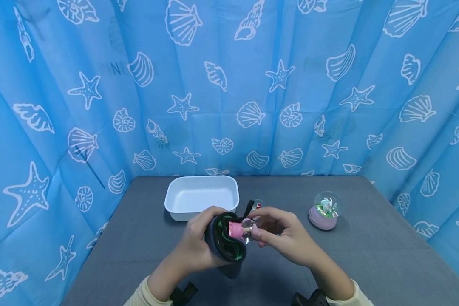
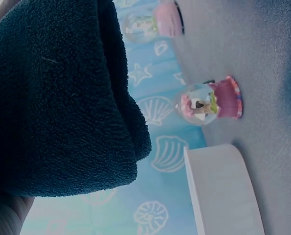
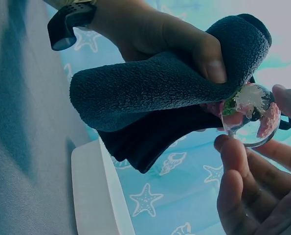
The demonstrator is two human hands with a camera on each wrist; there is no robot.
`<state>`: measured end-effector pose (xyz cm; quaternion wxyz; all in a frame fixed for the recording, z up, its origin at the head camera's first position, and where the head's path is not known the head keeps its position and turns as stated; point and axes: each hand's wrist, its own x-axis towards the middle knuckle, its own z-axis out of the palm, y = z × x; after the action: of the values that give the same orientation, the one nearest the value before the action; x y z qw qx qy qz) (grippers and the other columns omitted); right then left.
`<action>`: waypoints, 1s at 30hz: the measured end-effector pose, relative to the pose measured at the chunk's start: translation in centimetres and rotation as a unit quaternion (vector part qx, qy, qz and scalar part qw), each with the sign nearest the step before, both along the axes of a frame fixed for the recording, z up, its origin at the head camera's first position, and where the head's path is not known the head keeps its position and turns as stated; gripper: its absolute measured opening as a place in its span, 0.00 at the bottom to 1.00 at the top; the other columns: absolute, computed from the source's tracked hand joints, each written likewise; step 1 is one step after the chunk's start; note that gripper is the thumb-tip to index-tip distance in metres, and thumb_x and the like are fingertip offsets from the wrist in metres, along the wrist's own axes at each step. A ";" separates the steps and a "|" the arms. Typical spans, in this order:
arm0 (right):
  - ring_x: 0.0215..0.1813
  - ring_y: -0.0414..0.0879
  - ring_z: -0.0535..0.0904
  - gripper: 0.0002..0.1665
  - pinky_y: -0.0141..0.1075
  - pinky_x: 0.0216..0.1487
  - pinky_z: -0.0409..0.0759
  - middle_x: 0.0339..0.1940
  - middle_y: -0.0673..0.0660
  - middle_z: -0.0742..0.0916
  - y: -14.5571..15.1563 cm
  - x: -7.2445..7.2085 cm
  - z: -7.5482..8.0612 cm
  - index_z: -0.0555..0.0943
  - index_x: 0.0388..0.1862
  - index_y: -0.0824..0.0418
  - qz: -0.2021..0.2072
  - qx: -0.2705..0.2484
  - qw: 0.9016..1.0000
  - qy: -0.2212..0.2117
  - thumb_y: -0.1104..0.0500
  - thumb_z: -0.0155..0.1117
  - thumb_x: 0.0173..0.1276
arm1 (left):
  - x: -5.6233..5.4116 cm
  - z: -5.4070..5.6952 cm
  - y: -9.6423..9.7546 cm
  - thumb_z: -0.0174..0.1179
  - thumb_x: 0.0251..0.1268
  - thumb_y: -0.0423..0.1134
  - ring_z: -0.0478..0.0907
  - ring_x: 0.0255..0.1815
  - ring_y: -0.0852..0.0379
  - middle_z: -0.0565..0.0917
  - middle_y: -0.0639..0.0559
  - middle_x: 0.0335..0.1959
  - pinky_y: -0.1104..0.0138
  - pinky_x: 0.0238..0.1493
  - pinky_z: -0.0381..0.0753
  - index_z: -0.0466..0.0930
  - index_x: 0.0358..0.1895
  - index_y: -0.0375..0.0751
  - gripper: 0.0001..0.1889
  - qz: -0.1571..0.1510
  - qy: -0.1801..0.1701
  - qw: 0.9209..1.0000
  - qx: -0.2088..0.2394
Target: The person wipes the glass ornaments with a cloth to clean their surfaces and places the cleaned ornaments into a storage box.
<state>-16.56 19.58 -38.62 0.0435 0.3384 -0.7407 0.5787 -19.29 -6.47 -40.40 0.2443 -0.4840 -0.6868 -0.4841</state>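
Note:
My left hand (image 1: 196, 242) grips a folded dark terry cloth (image 3: 140, 88) with a black and green inner side. Against the cloth's folds sits the pink base (image 1: 235, 230) of a small snow globe (image 3: 250, 110). My right hand (image 1: 284, 231) pinches its clear dome between thumb and fingers. In the right wrist view the dome shows pink and white figures, while the cloth partly covers the base. A black strap (image 1: 248, 209) sticks up from the cloth. The left wrist view shows mostly the cloth (image 2: 62, 98), which hides much of the left hand.
Behind the hands stands a white plastic tub (image 1: 183, 216). A second snow globe (image 2: 228, 98) with a pink base is beside the tub, partly hidden behind my right hand in the head view. Farther right stands a lilac-based snow globe (image 1: 323, 219). A blue shell-print curtain (image 1: 222, 106) borders the grey table (image 1: 375, 246).

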 end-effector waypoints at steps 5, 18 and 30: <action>0.29 0.46 0.85 0.15 0.44 0.32 0.90 0.38 0.62 0.89 0.1 -0.1 0.0 0.80 0.62 0.66 0.004 0.011 1.000 -0.018 0.69 0.58 0.80 | 0.0 -0.1 0.1 0.84 0.47 0.39 0.86 0.48 0.57 0.87 0.50 0.50 0.66 0.55 0.87 0.77 0.60 0.40 0.35 0.002 0.004 1.000 0.002; 0.31 0.47 0.86 0.15 0.41 0.34 0.90 0.37 0.65 0.88 0.4 -0.2 0.2 0.79 0.63 0.66 0.027 0.026 0.999 -0.026 0.69 0.55 0.82 | -0.2 -0.2 0.2 0.82 0.52 0.42 0.85 0.46 0.57 0.87 0.48 0.49 0.67 0.53 0.87 0.77 0.60 0.38 0.33 -0.006 0.018 1.000 0.010; 0.59 0.45 0.87 0.29 0.44 0.51 0.91 0.59 0.58 0.88 1.1 -0.1 0.6 0.82 0.63 0.58 -0.008 0.033 0.998 0.062 0.72 0.77 0.63 | -0.3 -0.3 -0.1 0.83 0.50 0.40 0.86 0.47 0.56 0.87 0.47 0.50 0.67 0.54 0.87 0.78 0.60 0.38 0.33 -0.006 0.010 1.000 0.019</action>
<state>-16.70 20.68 -38.04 0.0827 0.3688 -0.7579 0.5318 -19.57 -6.53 -40.67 0.2575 -0.4883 -0.6720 -0.4937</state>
